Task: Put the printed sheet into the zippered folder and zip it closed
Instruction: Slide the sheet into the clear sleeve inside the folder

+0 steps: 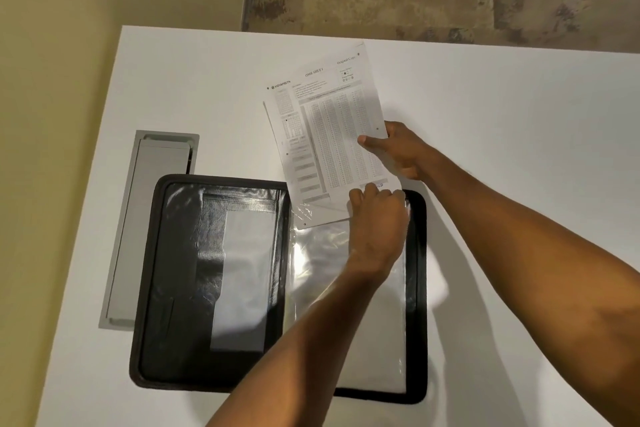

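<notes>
The zippered folder [173, 253] lies open and flat on the white table [502, 121]. Its left half is black with pockets. A clear plastic sleeve [322, 270] covers its right half. The printed sheet [329, 135] is a form with fine grids of rows, tilted slightly, and its lower end sits in the mouth of the sleeve. My right hand [398, 149] pinches the sheet's right edge, thumb on top. My left hand [377, 225] is closed at the sleeve's top edge, over the sheet's lower right corner, and my left forearm crosses the sleeve.
A long grey metal cable hatch [145, 218] is set into the table just left of the folder. The table's far edge [450, 43] runs behind the sheet, with patterned floor beyond. The left table edge borders a yellowish wall or floor.
</notes>
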`<state>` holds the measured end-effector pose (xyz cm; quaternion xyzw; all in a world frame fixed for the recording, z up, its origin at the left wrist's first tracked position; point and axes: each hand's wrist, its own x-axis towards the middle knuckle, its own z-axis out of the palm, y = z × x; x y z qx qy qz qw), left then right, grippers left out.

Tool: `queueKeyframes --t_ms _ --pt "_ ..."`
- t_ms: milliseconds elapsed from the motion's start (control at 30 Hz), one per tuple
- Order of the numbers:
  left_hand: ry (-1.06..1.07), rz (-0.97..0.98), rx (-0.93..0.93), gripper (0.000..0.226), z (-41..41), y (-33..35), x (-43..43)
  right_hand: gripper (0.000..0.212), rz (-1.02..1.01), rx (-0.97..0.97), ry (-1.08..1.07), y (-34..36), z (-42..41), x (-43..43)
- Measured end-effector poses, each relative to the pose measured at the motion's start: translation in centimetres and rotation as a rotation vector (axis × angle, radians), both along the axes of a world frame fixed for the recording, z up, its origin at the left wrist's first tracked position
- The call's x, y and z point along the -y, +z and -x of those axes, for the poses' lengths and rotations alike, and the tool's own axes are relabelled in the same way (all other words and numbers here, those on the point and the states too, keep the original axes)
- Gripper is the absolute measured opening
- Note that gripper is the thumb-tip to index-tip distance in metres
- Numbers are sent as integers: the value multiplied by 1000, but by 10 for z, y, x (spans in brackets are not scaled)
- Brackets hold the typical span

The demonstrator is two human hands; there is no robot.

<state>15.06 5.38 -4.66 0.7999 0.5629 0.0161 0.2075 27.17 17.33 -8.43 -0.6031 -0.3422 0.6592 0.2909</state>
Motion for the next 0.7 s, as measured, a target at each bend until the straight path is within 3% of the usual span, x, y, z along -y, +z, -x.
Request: queueKeyframes --t_ms 267,567,700 --pt "-41 63 -63 21 -10 10 1 44 22 -11 -5 -5 2 1" --pt "-61 46 -82 10 -14 1 0 51 66 -1 -31 -9 3 8" --pt "-40 -28 -56 13 -10 -7 1 43 121 -3 -85 -13 5 13"
